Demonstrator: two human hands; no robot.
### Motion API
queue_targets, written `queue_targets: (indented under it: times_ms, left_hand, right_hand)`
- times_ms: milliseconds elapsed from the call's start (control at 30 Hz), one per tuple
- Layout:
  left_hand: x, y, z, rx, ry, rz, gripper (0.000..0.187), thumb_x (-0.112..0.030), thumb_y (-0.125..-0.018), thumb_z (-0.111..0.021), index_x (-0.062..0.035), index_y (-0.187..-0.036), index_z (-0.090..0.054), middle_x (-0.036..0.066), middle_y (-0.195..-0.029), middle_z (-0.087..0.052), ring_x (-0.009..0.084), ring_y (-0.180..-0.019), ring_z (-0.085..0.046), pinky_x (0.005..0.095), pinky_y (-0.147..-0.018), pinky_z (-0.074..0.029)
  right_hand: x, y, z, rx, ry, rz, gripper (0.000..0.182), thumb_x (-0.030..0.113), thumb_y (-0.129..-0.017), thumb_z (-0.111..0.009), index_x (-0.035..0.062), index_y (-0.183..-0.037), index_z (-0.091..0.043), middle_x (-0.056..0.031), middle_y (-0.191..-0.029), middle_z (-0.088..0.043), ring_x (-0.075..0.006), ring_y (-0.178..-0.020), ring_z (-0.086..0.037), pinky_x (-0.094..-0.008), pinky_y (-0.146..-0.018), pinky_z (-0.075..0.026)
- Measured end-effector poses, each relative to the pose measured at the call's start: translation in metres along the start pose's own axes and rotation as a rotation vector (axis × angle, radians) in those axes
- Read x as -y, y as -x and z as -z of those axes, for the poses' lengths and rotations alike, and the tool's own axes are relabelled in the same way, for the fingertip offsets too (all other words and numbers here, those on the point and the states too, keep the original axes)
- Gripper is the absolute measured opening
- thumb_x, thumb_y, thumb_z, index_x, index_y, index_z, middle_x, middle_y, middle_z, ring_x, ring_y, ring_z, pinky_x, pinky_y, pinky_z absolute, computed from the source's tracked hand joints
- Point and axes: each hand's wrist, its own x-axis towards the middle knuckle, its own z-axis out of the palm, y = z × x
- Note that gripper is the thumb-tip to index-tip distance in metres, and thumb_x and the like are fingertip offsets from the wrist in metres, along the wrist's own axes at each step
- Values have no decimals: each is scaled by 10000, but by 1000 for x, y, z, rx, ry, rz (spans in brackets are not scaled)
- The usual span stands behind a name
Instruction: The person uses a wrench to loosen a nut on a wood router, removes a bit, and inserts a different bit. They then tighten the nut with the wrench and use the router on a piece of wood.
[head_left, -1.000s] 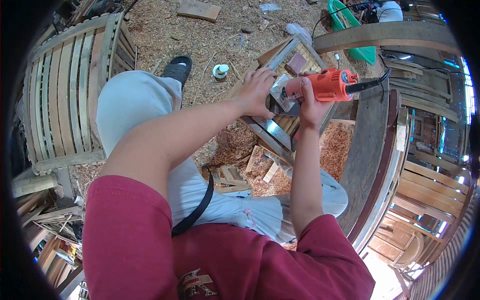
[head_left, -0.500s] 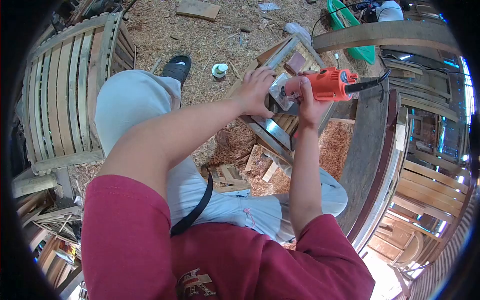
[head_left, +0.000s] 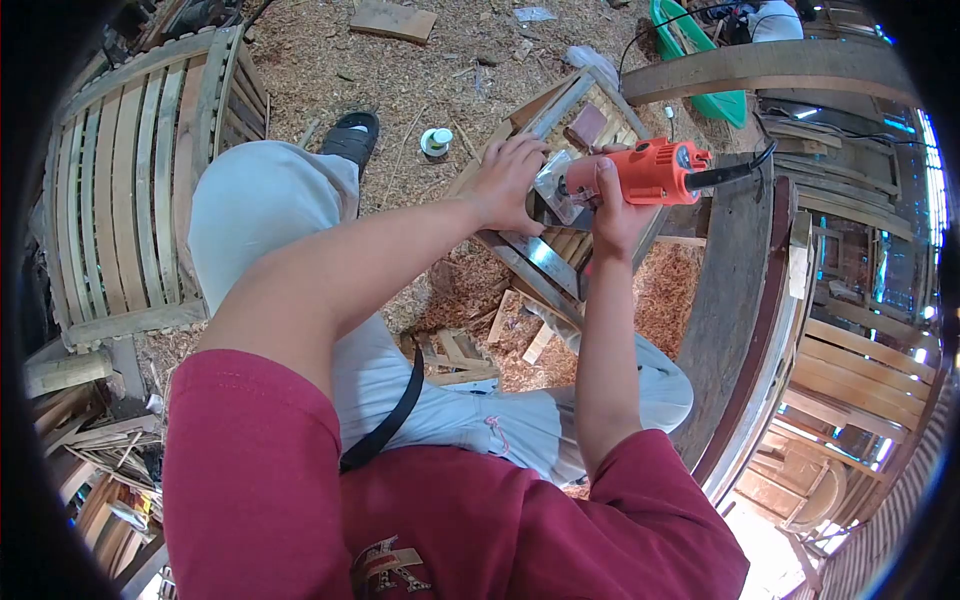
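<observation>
My right hand (head_left: 617, 205) is wrapped round an orange power tool (head_left: 655, 172) with a clear base at its left end and a black cord at its right. My left hand (head_left: 508, 183) lies with fingers spread on the work just left of that base; what lies under its palm is hidden. Below both hands is a slatted wooden piece (head_left: 566, 90) with a frame. A shiny metal strip (head_left: 541, 256) lies across it, and a brown block (head_left: 587, 124) rests on the slats beyond the tool.
A slatted crate (head_left: 130, 190) stands at the left. A white-and-green bottle (head_left: 436, 142) is on the shavings-covered ground. A green basin (head_left: 722, 106) lies at the upper right, near a curved beam (head_left: 770, 72). A thick plank (head_left: 722, 330) runs along the right.
The orange tool and my right hand have shifted very slightly to the left. My left hand remains in nearly the same place.
</observation>
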Motion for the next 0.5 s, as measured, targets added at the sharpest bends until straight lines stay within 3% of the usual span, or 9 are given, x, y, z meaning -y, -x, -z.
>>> queue_targets:
  times_ms: [167,500]
  left_hand:
    - [3,1,-4,-18,-2,-13,1045,-451,-540,-930,-17,-1386,-496,148,-1523,-457,336,-1552,-278,523,-1248,-208]
    - [3,0,-4,-14,33,-10,996,-428,-536,-934,-32,-1348,-515,148,-1527,-459,344,-1545,-289,529,-1244,-217]
  right_hand:
    - [2,4,2,23,32,-6,581,30,-896,-774,-4,-1380,-455,-157,-1158,-686,-237,-1052,-686,-386,-960,-553]
    - [7,8,2,21,31,-14,596,42,-889,-780,1,-1381,-447,-159,-1155,-685,-242,-1045,-684,-396,-957,-556]
